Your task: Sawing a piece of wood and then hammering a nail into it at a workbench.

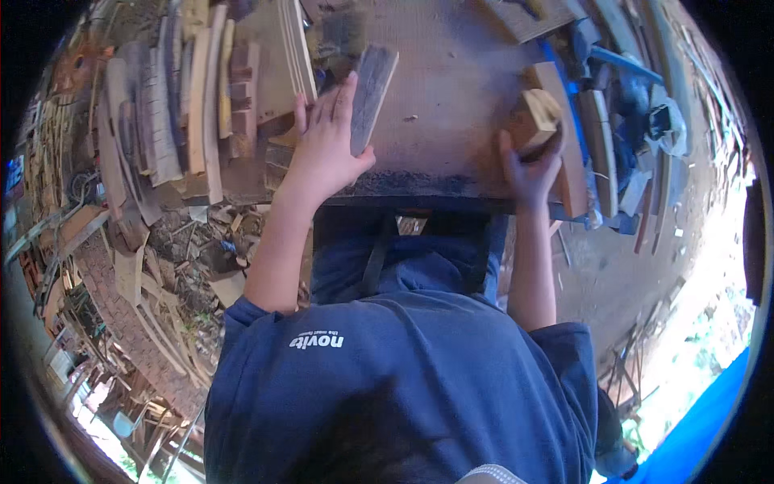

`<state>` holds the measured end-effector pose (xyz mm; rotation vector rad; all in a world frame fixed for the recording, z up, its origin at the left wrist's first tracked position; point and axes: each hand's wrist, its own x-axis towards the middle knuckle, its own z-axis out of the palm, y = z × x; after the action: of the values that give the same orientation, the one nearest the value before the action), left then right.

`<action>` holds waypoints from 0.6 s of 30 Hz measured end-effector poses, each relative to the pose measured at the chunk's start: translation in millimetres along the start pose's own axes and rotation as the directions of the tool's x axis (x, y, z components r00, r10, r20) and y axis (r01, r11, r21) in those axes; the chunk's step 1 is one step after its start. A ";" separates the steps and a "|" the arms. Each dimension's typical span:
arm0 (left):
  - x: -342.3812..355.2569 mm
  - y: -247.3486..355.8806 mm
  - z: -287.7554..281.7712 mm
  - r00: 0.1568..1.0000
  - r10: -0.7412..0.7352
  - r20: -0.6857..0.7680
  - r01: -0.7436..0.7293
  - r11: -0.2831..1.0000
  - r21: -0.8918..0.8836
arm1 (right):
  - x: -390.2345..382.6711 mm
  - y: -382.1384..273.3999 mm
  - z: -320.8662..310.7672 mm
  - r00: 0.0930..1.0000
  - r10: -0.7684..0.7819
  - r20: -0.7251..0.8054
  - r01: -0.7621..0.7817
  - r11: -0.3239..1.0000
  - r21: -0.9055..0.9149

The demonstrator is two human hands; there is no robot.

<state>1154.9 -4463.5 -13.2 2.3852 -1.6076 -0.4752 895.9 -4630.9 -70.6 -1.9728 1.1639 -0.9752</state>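
Note:
My left hand [322,145] lies with its fingers stretched out and apart on the workbench [443,89]. Its index finger runs along the left edge of a dark grey wooden board [374,93], and its thumb is at the board's near end. Toward the right side of the bench, my right hand [532,169] is closed round a short, pale wood block [532,117], somewhat blurred. The thumb shows on the block's left side and other fingers on its right. Just right of that hand, a long reddish-brown plank [563,145] stretches along the bench.
Several wooden strips and slats [214,105] lie side by side at the left. Long pale strips [295,52] point away beyond my left hand. At the right are more wood pieces [601,145] and a clear plastic bag [667,125]. Scrap and debris [193,258] cover the ground at left.

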 end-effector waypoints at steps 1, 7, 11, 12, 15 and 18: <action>-2.6 2.6 -0.8 0.999 -0.028 0.039 0.029 0.999 -0.031 | 0.0 -1.0 -0.2 0.998 -0.050 -0.023 0.050 0.999 0.008; -25.7 22.0 -1.4 0.998 -0.054 0.010 0.051 0.974 0.222 | -7.7 4.6 -4.4 0.977 -0.212 -0.039 0.215 0.970 0.115; -38.8 34.6 9.6 0.991 -0.068 -0.119 0.103 0.942 0.320 | -14.1 4.7 -5.2 0.983 -0.160 0.087 0.156 0.987 0.048; -42.1 36.7 11.2 0.989 -0.074 -0.132 0.110 0.950 0.293 | -13.5 3.7 -5.6 0.978 -0.210 0.008 0.210 0.976 -0.049; -47.7 40.1 11.9 0.994 -0.094 -0.064 0.102 0.986 0.129 | -10.3 0.3 -10.0 0.967 -0.199 -0.162 0.208 0.977 0.039; -46.0 38.0 9.9 0.948 0.153 -0.280 -0.220 0.949 -0.227 | 4.5 2.6 -25.3 0.949 -0.088 -0.302 0.097 0.995 0.015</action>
<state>1102.6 -4435.1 -2.2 1.9885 -1.5327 -0.2969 875.0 -4639.9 -58.3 -1.9145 1.2177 -1.3723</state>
